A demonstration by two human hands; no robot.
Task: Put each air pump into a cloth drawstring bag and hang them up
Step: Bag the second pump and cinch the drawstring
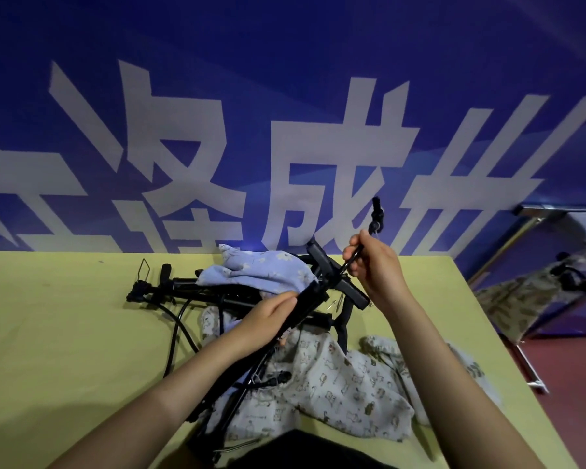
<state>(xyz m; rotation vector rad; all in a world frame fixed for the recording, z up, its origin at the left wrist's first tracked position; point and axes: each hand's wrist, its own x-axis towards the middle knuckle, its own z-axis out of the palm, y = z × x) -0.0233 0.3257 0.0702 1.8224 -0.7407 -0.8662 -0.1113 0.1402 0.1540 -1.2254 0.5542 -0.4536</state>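
Right now, a person is holding one black air pump [305, 309] slantwise above the middle of the yellow-green counter [65, 333], its cross handle [339, 279] tilted up toward the far edge. The left hand [268, 319] is gripping the pump's barrel, the fingers curled around it from the left side. The right hand [374, 265] is pinching a thin black hose [374, 214] just above the handle, the fingers closed together on it, and the hose end is sticking up in front of the blue wall [285, 62] with large white characters. Behind the held pump, more black pumps [190, 289] are lying in a tangle toward the far edge of the counter, their hoses looping toward the left. A light blue flowered cloth bag [261, 269] is resting on top of that heap, near the far edge. A cream cloth bag [339, 390] printed with small animals is lying rumpled under the person's forearms, spreading toward the near right corner, and the held pump's lower end is reaching down over it, beside a dark garment at the near edge.
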